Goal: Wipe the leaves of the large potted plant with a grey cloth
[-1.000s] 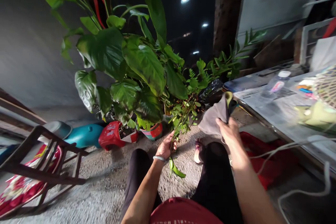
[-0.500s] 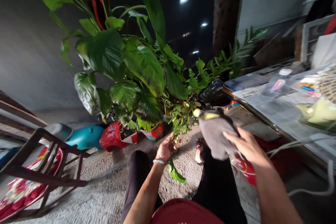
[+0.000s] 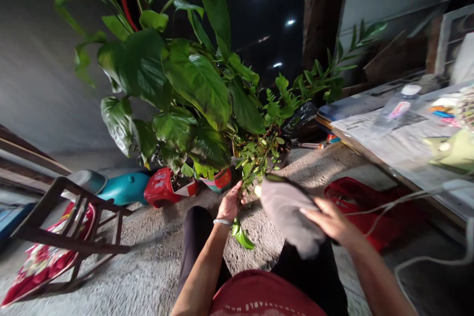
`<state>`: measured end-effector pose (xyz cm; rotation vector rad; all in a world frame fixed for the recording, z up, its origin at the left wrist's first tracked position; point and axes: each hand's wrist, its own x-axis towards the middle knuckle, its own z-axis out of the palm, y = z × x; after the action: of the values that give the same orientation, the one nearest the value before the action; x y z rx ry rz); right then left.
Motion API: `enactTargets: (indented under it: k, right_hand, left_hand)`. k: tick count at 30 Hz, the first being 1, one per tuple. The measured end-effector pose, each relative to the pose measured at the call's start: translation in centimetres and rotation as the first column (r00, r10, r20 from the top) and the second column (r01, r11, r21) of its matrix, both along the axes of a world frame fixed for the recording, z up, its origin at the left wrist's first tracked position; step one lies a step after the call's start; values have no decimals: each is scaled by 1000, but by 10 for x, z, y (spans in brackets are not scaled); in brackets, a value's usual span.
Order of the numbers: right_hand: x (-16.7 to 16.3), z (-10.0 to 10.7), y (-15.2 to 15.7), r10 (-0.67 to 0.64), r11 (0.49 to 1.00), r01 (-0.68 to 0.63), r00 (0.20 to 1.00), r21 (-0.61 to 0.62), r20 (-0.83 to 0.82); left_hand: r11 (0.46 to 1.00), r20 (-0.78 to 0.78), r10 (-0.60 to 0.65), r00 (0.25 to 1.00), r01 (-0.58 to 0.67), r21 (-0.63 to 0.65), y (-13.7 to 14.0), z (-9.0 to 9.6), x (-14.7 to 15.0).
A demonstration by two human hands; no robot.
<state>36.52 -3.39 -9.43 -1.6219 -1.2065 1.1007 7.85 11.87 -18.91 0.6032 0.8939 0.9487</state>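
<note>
My left hand is closed around a thin plant stem, whose bright green leafy end hangs below the fingers. The stem runs up into a small-leaved bushy plant. To the right, my right hand grips a soft grey cloth with a darker edge; motion blurs it. A small pale yellow round spot shows at the cloth's left edge, close to the stem, but I cannot tell what it is. Large dark green leaves of a taller plant spread above both hands.
A red pot, a teal container and a striped pot line the wall. A wooden chair lies left. At right, a table bears a bottle; a red bag and white cable are below.
My right hand has moved the grey cloth left and down, nearer to my left hand. The left hand still holds the stem, and the view has shifted slightly.
</note>
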Motion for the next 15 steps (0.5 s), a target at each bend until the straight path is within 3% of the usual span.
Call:
enactTargets:
  k: [3,5,7,9,12,15]
  right_hand:
    - [49,24,42,-315,945,328,901,6,299]
    - [49,35,85,-367,915,403,822,11,436]
    - [23,31,122,-303,935,353,845,-35,442]
    - [-19,13,136,-181,964,242,898,-107,401]
    - [-82,-26,110,-13,987,59,954,-147,300]
    - [-103,-55,60,100,989,-75,974,-130,203]
  left_hand:
    - [1000,35,2,999,-1,-17,-1,4,2]
    - [1000,14,-4,1000,4,-14,-3,7,4]
    - [1000,-23,-15,1000,15,-4,-4,10,4]
    - [1000,-48,-23,999,24,12,-4,13,2]
    - [1000,-31,-7,999,8,22,-2,13,-2]
    - [1000,12,24,1000,-24,-9,1,10,-7]
